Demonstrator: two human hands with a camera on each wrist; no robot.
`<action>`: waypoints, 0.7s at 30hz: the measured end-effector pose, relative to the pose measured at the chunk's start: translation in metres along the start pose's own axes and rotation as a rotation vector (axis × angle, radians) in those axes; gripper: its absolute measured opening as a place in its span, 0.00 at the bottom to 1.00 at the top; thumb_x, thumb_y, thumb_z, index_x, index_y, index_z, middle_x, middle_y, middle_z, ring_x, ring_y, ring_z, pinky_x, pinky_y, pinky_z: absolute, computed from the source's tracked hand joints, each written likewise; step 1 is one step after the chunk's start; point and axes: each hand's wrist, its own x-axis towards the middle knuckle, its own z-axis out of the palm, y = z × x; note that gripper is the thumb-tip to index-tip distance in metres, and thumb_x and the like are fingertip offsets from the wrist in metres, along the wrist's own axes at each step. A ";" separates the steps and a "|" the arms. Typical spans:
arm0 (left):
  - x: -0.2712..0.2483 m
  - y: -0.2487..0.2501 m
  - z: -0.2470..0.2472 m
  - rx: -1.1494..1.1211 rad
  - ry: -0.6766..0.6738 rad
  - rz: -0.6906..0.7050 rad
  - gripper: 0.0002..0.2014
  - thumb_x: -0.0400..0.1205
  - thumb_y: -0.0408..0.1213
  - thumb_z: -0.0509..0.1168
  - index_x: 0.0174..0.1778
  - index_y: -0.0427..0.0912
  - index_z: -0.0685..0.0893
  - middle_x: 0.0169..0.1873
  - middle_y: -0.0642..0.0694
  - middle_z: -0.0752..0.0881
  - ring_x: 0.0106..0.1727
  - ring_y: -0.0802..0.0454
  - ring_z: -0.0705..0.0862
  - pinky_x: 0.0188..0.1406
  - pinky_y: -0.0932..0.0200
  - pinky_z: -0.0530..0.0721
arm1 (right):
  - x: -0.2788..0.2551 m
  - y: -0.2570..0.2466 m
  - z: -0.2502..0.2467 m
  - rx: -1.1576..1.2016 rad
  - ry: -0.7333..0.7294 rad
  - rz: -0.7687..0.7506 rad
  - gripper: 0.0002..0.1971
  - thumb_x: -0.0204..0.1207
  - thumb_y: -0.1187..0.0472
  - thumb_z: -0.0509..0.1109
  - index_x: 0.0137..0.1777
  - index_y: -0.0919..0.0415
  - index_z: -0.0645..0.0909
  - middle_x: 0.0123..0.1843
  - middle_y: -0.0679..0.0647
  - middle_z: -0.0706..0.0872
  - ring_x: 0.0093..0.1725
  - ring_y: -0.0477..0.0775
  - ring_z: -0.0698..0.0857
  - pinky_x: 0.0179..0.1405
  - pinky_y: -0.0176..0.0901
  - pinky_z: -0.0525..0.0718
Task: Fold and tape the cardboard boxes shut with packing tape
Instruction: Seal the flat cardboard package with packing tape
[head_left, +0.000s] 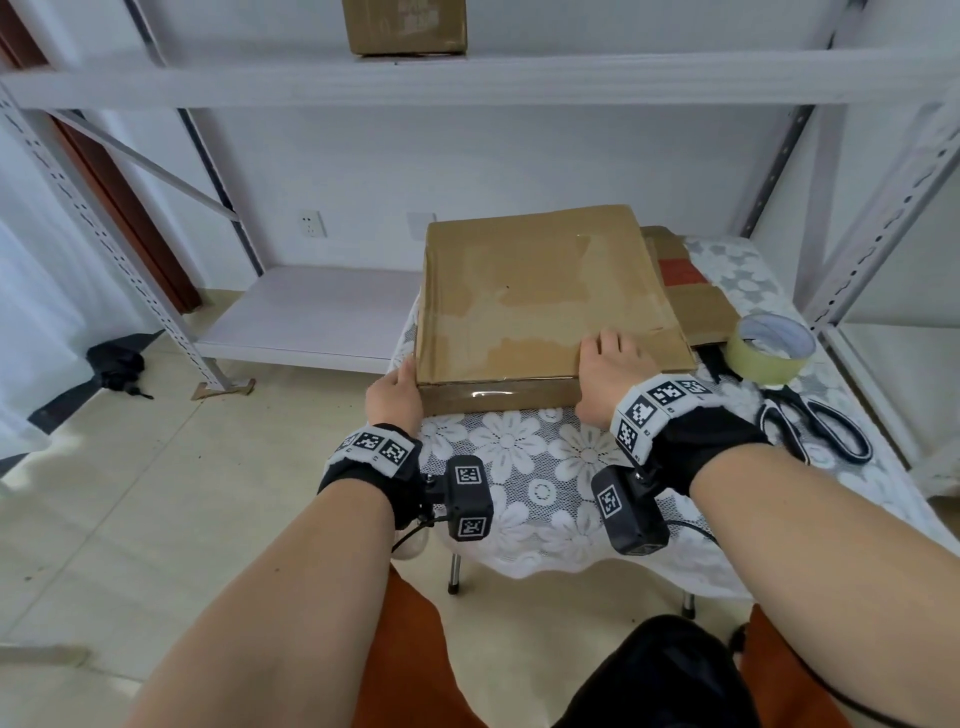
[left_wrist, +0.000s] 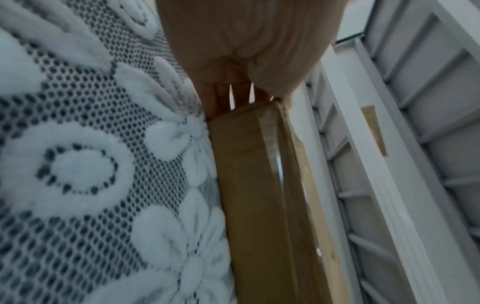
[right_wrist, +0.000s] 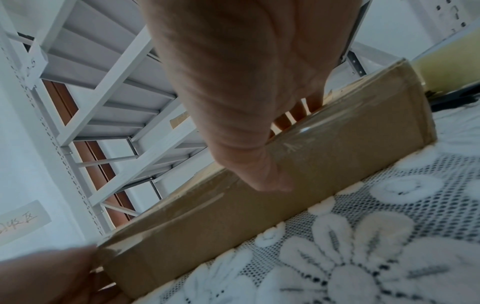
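Far left: floor, a black bag (head_left: 117, 364) by the rack (head_left: 93, 228). Up on the rack's shelf, a second box (head_left: 405, 26), its state impossible to judge from here.

Next, left hand (head_left: 393, 397) at the box's near-left corner, thumb up on the top edge, fingers straight down the left side against the cardboard in the left wrist view; a steadying touch, nothing clasped.

Centre: flat box (head_left: 545, 296) lying on the lace cloth (head_left: 519, 447) of the table, flaps down, glossy tape (head_left: 498, 397) across the top and wrapped over the near side. Looks sealed on the faces in view; far side and bottom hidden.

Then right hand (head_left: 610, 374) near the near-right corner, fingers laid flat on the lid, thumb down the front face over the tape; pressing, not gripping.

Behind it, flattened cardboard (head_left: 685, 291) under the box's right edge, probably more boxes left to fold. Further right, tape roll (head_left: 774, 348), then scissors (head_left: 815, 426), both set down, untouched.

Judgement: this box nearly done, smoothing the tape the likely step in hand; flat cardboard yet to be folded and taped.
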 end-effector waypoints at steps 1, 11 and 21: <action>0.002 -0.003 -0.002 0.011 -0.011 -0.028 0.20 0.89 0.48 0.53 0.34 0.40 0.75 0.29 0.45 0.73 0.31 0.48 0.71 0.30 0.57 0.70 | 0.000 0.000 0.001 0.000 0.004 -0.002 0.41 0.72 0.58 0.67 0.80 0.68 0.51 0.78 0.65 0.58 0.77 0.66 0.60 0.74 0.55 0.64; -0.007 0.026 0.002 0.116 -0.247 -0.068 0.39 0.79 0.68 0.58 0.69 0.35 0.76 0.58 0.44 0.83 0.58 0.44 0.81 0.60 0.51 0.77 | -0.001 0.004 0.011 0.078 -0.002 -0.020 0.53 0.69 0.50 0.73 0.83 0.64 0.40 0.83 0.66 0.43 0.82 0.68 0.45 0.82 0.60 0.48; -0.012 0.032 -0.003 -0.468 -0.474 -0.324 0.21 0.77 0.41 0.74 0.63 0.38 0.80 0.52 0.37 0.90 0.50 0.39 0.89 0.52 0.41 0.88 | -0.015 0.033 -0.001 0.762 0.055 -0.064 0.36 0.79 0.47 0.65 0.83 0.55 0.55 0.84 0.54 0.54 0.83 0.56 0.53 0.80 0.57 0.53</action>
